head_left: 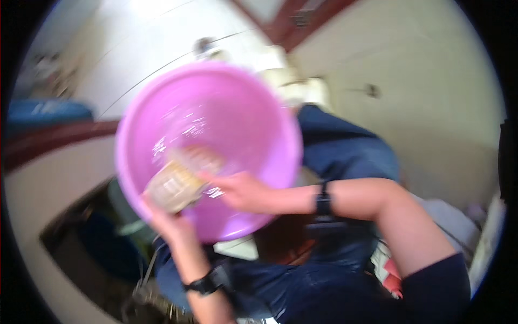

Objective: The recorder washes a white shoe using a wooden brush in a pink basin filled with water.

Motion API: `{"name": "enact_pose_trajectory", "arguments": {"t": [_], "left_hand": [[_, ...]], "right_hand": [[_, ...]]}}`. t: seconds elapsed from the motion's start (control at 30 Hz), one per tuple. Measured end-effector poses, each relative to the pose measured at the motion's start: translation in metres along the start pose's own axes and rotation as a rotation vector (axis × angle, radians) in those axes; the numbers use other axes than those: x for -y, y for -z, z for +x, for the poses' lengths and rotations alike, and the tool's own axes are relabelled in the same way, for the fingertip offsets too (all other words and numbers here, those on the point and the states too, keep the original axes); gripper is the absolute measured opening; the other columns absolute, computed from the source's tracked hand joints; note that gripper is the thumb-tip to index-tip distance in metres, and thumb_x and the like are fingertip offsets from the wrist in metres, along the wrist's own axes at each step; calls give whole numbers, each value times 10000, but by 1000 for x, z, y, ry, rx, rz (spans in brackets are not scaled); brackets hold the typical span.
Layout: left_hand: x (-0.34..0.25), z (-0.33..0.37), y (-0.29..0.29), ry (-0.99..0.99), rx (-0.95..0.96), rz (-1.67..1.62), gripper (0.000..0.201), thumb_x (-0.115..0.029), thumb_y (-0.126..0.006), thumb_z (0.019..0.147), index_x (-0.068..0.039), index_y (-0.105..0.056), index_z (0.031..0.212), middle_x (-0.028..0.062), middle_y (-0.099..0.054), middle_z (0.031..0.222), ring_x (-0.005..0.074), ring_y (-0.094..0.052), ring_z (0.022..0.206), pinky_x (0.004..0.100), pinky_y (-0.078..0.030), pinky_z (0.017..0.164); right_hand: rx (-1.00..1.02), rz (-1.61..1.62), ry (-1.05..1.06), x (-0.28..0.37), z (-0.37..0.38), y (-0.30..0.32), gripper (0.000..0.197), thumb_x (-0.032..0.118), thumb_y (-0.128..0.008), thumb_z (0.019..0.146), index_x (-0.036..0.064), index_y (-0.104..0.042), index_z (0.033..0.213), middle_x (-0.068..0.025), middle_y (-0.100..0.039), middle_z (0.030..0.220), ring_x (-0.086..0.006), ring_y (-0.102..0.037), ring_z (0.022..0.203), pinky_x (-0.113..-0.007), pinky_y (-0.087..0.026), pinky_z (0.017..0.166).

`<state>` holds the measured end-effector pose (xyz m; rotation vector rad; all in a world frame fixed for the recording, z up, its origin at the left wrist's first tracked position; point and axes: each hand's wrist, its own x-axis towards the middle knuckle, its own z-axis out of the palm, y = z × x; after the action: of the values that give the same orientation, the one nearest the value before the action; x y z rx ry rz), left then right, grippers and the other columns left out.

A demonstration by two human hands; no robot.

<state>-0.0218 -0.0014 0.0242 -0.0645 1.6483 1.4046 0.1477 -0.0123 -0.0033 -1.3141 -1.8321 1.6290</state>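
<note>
A pale, squat container point(174, 188) with a yellowish band is tilted over the near left part of a purple basin point(237, 110). My left hand point(171, 222) is wrapped round its lower left side, with some fingers hidden beneath it. From the right, my right hand point(240, 193) reaches over the basin, fingers drawn together against the container's right edge. Motion blur hides whether anything small is between those fingertips. Shiny water lies in the basin, and a blurred orange-brown patch shows just beyond the container.
The basin stands by my jeans-clad right leg point(345, 148). At far left sits a blue tub point(51, 110); a greenish container point(127, 210) is left of the basin. A pale wall point(410, 70) rises on the right. White floor tiles point(156, 38) and a small blurred object point(205, 47) lie beyond.
</note>
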Motion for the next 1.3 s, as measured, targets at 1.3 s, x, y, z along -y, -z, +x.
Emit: {"name": "enact_pose_trajectory", "arguments": {"t": [1.3], "left_hand": [[-8,2,9,-12,8,-57,410,-372,-502,882,-44,-512,1128,89,-572,1110,205,-573,1006,327,-479,826]], "right_hand": [[-114,-448,-4,-4,22,21,511,100,-482,780,164,-437,1285,-195,-585,654,-369,-579,583,-478,-452,531]]}}
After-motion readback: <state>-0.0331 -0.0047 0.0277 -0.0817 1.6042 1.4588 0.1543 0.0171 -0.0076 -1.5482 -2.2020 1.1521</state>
